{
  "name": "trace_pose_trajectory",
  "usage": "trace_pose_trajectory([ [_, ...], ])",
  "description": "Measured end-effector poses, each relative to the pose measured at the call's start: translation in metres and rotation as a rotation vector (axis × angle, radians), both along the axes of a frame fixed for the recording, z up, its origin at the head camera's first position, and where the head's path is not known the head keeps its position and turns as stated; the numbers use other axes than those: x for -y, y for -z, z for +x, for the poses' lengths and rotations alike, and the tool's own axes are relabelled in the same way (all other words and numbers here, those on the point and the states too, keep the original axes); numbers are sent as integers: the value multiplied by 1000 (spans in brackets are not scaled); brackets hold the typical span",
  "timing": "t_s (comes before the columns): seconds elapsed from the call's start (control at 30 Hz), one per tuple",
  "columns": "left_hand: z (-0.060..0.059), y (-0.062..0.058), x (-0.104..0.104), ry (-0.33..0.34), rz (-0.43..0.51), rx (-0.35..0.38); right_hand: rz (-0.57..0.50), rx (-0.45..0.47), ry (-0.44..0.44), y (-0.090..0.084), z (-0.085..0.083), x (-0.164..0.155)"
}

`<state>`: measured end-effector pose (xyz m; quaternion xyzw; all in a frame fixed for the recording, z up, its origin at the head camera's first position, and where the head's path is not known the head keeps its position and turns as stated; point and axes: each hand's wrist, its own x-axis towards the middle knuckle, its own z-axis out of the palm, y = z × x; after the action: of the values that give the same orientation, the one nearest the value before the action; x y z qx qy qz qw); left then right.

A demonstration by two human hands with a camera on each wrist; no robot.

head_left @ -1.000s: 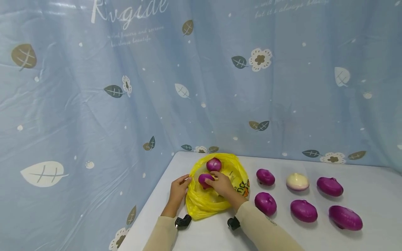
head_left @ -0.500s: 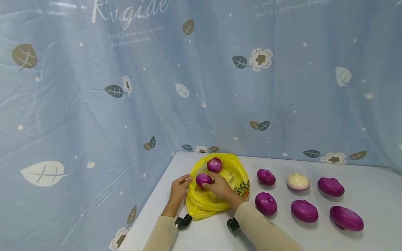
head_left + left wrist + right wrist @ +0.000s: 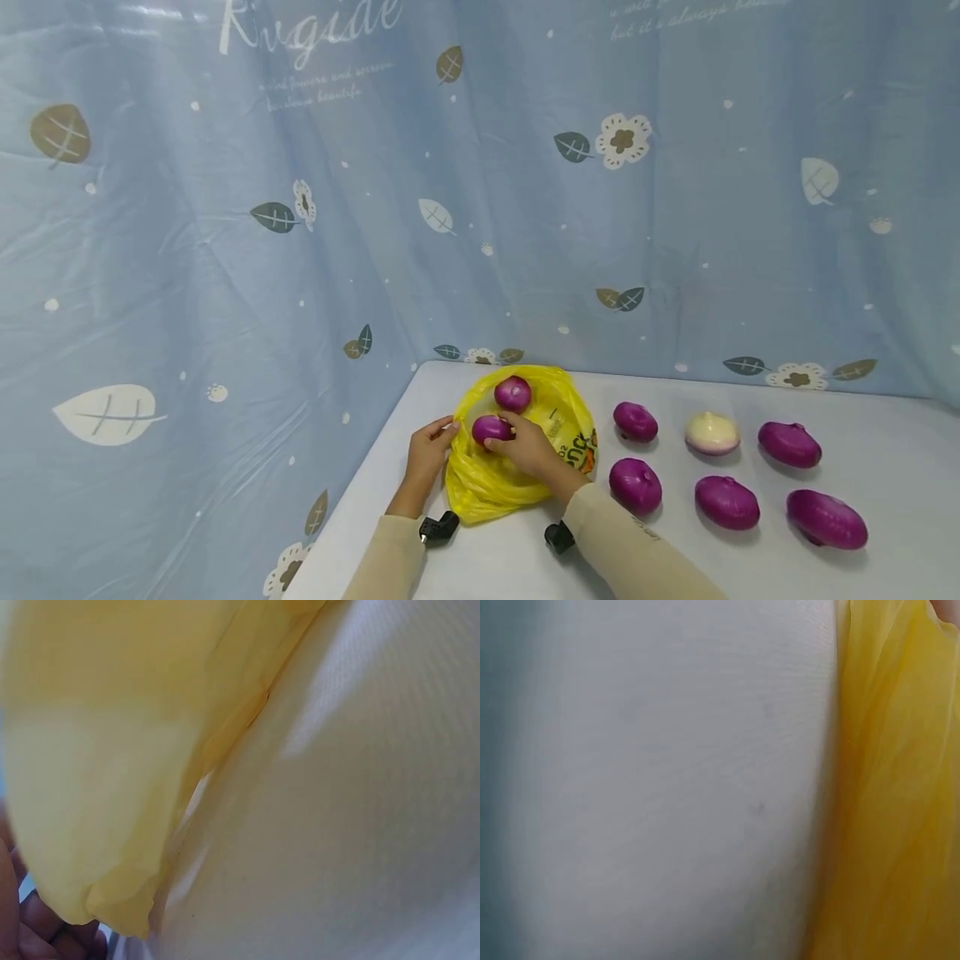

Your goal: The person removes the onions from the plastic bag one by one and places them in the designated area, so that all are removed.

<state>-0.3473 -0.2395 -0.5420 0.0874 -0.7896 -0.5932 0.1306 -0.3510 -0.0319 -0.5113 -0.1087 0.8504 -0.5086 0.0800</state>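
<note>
A yellow plastic bag (image 3: 495,492) lies with its mouth spread wide at the left of the table. My left hand (image 3: 429,454) pinches the bag's left rim between thumb and fingers; curled fingers (image 3: 45,930) show at the bag's edge in the left wrist view. Inside the mouth, my right hand (image 3: 531,448) grips a purple onion (image 3: 491,429) from its right side. Another purple onion (image 3: 513,393) sits in the bag just behind it. In the right wrist view the yellow bag (image 3: 900,795) fills the right side and the right hand's grip is out of sight.
Right of the bag, two rows of onions rest on the white table (image 3: 892,450). The back row has a pale onion (image 3: 712,434) between purple ones; the front row's nearest is a purple onion (image 3: 635,486). A blue patterned curtain (image 3: 525,208) hangs behind and left.
The right hand has shifted the gripped onion slightly left, then a little back right, inside the bag. The left hand has stayed on the rim.
</note>
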Motion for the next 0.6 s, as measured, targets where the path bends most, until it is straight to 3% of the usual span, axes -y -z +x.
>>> trace_pose_trajectory([
  [0.6, -2, -1, 1, -12, -2, 13, -37, -15, -15, -22, 27, -33],
])
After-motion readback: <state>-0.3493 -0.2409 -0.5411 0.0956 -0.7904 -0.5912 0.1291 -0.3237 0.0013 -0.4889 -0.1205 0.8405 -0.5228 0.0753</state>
